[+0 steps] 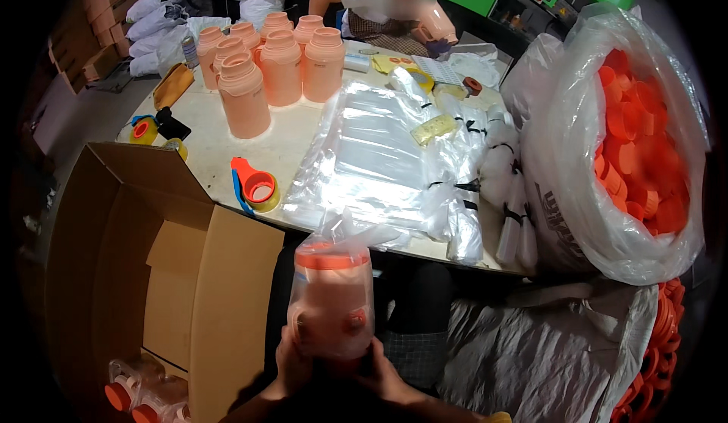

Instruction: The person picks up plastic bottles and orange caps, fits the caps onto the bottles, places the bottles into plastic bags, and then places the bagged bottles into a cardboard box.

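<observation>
as fingers [378,356] clasp its base, the bagged jug [331,300] lies between.

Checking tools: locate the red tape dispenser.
In the head view, the red tape dispenser lies left of centre on the table, between the cardboard box and the clear bags.

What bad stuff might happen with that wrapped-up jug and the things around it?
The jug might slip, because the left hand and right hand hold it low, through a slick-looking bag. The tape sits near the edge of the table, so a bump might knock it off. The sack is open, so red cups might spill if it tipped.
</observation>
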Demonstrator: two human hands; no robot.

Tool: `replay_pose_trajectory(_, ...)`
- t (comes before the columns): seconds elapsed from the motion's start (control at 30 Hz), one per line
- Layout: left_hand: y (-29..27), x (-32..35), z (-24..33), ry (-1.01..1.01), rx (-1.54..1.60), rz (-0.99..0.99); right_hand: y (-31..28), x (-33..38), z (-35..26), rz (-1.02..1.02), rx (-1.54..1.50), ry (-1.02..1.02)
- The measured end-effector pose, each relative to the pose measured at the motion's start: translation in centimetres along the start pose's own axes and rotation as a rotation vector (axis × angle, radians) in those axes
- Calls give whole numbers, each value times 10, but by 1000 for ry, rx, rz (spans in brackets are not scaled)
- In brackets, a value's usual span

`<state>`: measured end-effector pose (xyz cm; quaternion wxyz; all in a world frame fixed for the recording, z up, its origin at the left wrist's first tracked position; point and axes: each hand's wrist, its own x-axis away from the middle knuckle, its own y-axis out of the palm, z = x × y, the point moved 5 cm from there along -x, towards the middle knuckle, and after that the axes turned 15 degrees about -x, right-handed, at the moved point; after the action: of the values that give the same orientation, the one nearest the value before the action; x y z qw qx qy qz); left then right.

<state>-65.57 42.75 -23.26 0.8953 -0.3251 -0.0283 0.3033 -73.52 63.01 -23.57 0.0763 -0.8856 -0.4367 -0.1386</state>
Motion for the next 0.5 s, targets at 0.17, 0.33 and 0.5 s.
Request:
replay_pose_trajectory(0.17,14,-4,-30,-43,143,-73,7,-13,25,49,-19,-4)
replay_pose_trajectory(0.33,9,-10,-25,3,127,23,10,-18,33,58,-97,77)
replay_pose_trajectory(0.5,13,-17,-16,7,24,44,8,-17,54,106,-152,7)
